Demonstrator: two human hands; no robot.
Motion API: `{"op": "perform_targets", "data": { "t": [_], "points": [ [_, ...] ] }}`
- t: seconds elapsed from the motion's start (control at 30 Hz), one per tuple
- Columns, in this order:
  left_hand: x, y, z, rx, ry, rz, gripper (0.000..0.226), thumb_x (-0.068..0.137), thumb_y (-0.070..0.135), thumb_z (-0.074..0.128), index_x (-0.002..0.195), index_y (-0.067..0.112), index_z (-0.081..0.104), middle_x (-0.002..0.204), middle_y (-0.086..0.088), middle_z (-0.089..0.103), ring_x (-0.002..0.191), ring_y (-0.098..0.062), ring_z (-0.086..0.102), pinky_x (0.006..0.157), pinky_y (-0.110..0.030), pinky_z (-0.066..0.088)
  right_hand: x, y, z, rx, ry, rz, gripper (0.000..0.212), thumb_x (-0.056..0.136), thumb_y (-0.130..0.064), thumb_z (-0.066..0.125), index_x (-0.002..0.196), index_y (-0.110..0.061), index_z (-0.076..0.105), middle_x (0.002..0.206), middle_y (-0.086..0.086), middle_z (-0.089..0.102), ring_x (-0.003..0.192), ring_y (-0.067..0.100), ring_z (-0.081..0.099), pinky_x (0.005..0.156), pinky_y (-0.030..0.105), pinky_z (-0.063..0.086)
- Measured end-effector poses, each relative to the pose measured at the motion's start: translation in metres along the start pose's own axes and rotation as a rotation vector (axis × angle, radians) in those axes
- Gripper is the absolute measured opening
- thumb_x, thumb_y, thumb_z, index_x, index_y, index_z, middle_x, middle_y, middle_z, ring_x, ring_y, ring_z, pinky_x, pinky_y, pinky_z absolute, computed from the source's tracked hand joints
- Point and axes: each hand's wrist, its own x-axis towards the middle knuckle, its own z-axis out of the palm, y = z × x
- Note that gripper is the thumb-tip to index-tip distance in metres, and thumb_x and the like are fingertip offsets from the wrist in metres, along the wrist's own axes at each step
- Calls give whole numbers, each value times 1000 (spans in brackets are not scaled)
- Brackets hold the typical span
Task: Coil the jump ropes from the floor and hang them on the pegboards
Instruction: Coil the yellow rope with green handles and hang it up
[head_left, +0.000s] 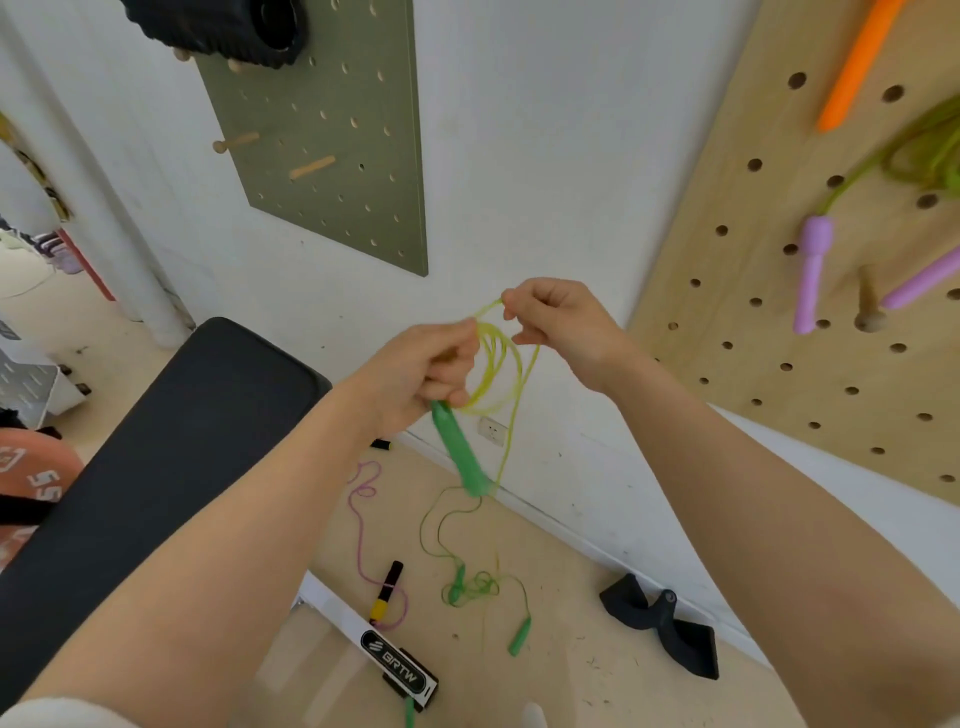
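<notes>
Wooden floor (571, 597); white wall (519, 156); green pegboard (332, 156).

I see a yellow-green jump rope (493, 364) partly coiled in loops, its green handle (460, 449) hanging tilted below. On the floor near the wall's foot lie a tangled green rope (467, 587) and a pink rope (363, 519). A light wooden pegboard (753, 260) carries a purple-handled rope (813, 270).

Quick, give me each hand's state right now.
Left hand: closed, gripping the green handle and the yellow-green rope coils.
Right hand: closed, pinching the rope strand at the top of the coils.
</notes>
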Motion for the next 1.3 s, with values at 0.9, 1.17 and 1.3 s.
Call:
{"op": "perform_targets", "data": {
  "t": [0.9, 1.17, 1.3],
  "points": [
    [24, -11, 149, -260, 47, 363, 38, 103, 29, 20, 79, 11, 43, 38, 4, 34, 34, -9, 33, 50, -21, 39, -61, 19, -88, -121, 12, 38, 26, 93, -14, 50, 84, 8, 60, 69, 16, 49, 67, 19, 44, 64, 26, 39],
    [40, -29, 116, 547, 671, 127, 26, 102, 23, 23, 118, 5, 35, 99, -5, 70, 52, -12, 59, 59, -25, 45, -84, 5, -86, -386, -585, 268, 15, 90, -24, 60, 90, -14, 70, 63, -1, 52, 60, 16, 48, 62, 26, 47],
    [33, -48, 128, 608, 598, 39, 24, 102, 24, 29, 97, 7, 45, 76, -5, 63, 48, -7, 50, 49, -16, 41, -86, -10, -93, -348, -556, 120, 17, 87, -14, 63, 88, 2, 70, 56, -7, 49, 54, 6, 44, 56, 19, 39]
  ]
}}
